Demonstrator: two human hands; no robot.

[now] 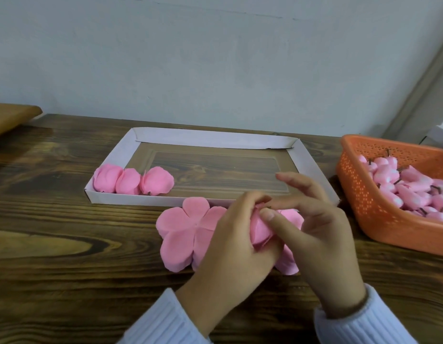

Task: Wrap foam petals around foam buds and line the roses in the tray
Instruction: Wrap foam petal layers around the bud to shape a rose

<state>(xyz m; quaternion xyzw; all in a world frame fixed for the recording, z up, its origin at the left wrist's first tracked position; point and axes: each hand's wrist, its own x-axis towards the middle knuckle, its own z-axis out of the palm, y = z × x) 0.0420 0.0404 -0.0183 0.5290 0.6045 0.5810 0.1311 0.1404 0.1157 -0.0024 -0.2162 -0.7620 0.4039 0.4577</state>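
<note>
Pink foam rose (261, 232) half-wrapped, held over loose petals (183, 232) on counter (66, 269), just before tray (141, 200). Left hand (230, 234) fingers curl round it; right hand (322, 229) thumb and forefinger pinch top petal edge. Risk: pinch slackens, springy foam unfurls; hard squeeze creases petal.

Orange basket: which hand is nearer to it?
Right. The right hand is just left of the orange basket, not touching it; the left hand grips the half-wrapped rose farther left.

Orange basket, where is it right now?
In the head view the orange basket sits on the wooden table at the far right, just right of the white tray, with pink foam buds inside.
</note>
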